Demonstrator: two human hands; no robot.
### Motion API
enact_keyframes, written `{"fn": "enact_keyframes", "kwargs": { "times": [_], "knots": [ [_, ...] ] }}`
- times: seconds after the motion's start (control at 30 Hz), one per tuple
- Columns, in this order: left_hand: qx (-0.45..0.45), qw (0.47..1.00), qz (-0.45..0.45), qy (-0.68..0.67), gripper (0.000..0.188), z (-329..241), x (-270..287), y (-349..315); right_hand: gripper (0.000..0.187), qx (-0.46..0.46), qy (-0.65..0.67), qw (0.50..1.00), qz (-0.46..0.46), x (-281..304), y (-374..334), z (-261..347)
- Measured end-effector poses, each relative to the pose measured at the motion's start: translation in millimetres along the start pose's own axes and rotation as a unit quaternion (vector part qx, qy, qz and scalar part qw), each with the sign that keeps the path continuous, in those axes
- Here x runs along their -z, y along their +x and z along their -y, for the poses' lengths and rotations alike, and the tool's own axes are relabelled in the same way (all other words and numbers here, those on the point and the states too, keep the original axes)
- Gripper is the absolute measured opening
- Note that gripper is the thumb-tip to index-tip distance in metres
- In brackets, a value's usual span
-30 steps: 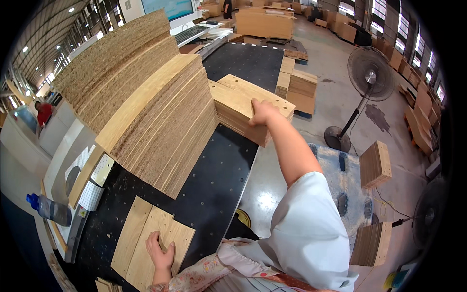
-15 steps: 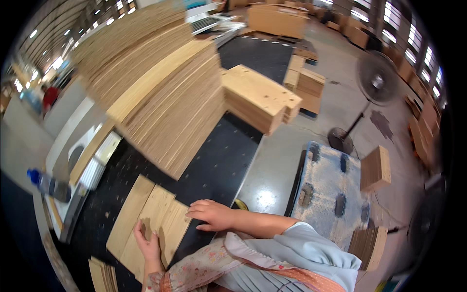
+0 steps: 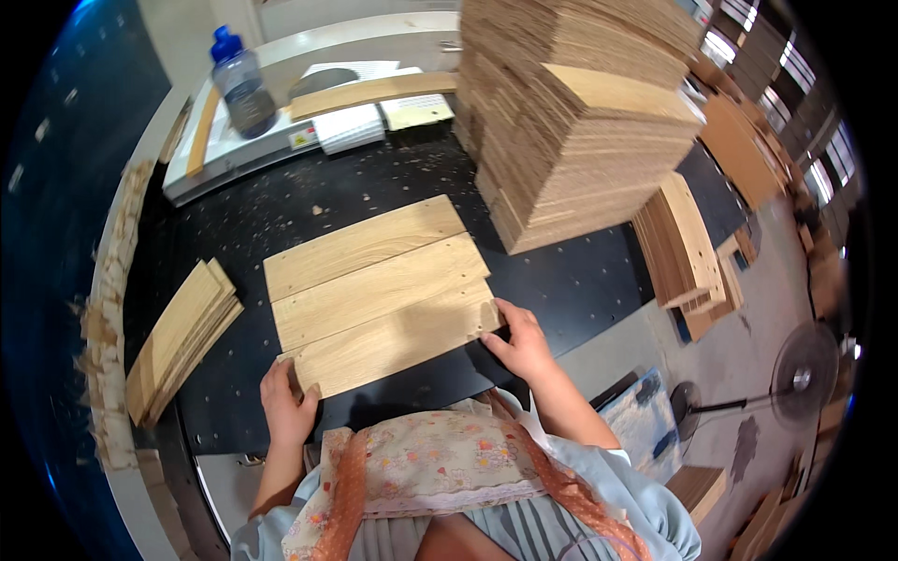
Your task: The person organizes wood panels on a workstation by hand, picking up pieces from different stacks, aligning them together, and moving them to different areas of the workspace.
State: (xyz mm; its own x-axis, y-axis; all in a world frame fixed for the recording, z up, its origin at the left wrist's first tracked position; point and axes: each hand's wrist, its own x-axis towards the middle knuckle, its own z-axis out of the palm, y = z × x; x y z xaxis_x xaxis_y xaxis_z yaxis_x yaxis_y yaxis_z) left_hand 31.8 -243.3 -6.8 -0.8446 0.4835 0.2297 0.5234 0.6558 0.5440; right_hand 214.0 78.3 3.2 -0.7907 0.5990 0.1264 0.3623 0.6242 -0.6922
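Beyond the boards (image 3: 374, 288) stand a bottle (image 3: 245, 92) — and a tall stack (image 3: 594, 154).

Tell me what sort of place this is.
Probably a woodworking workshop or factory: three pale rectangular wooden panels lie on a black dotted worktable, with a tall stack of brown wooden boards nearby.

No txt legible; sm. label (image 3: 303, 138) on wht. ledge (image 3: 217, 172) too tiny to read.
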Motion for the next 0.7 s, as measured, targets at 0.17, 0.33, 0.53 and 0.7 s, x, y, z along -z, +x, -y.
{"fn": "enact_keyframes", "kwargs": {
  "times": [0.17, 0.33, 0.53, 0.7],
  "knots": [
    [0.02, 0.998, -0.04, -0.036, 0.051, -9.6, 6.8, 8.4, 0.054, -0.006, 0.015, 0.997, -0.074, 0.4, -1.2, 8.8],
    [0.068, 0.994, -0.005, -0.081, 0.055, -4.9, 6.5, 67.0, 0.059, -0.035, -0.016, 0.997, -0.064, 1.9, 54.0, 24.5],
    [0.122, 0.977, 0.063, -0.165, 0.055, 16.6, -1.9, 79.1, 0.063, -0.086, -0.022, 0.996, -0.026, -20.0, 99.0, -11.2],
    [0.126, 0.987, 0.026, -0.099, 0.049, 2.7, -6.0, 75.6, 0.052, -0.074, 0.005, 0.996, -0.047, -31.9, 107.2, -6.0]
  ]
}}
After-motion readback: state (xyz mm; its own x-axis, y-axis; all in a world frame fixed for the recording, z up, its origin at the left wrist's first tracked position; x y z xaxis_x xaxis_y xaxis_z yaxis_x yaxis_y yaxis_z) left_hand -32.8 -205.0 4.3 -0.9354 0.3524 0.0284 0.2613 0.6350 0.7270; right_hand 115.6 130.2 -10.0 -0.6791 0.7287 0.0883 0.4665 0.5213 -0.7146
